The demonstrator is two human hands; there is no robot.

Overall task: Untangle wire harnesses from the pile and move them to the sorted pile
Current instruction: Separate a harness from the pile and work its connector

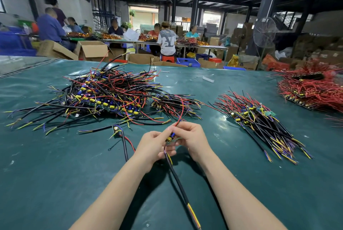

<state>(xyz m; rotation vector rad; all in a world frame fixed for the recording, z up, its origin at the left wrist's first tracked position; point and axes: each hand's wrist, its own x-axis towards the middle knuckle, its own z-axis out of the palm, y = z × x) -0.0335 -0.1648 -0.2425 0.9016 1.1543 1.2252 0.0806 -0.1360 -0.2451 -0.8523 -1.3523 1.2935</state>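
A wire harness [177,176] with a small green board, a blue part and a yellow part is held between both hands above the green table. My left hand [151,146] pinches it from the left and my right hand [191,139] grips it from the right. Its black sleeved cable hangs toward me; a red wire runs up toward the tangled pile [104,96] at the left. The sorted pile [259,120], with harnesses lying parallel, sits at the right.
One loose harness [118,133] lies left of my hands. A small bundle [174,103] lies between the piles. A heap of red-wired boards [311,87] fills the far right. The green table cover [55,183] stretches around. Several people work at tables behind.
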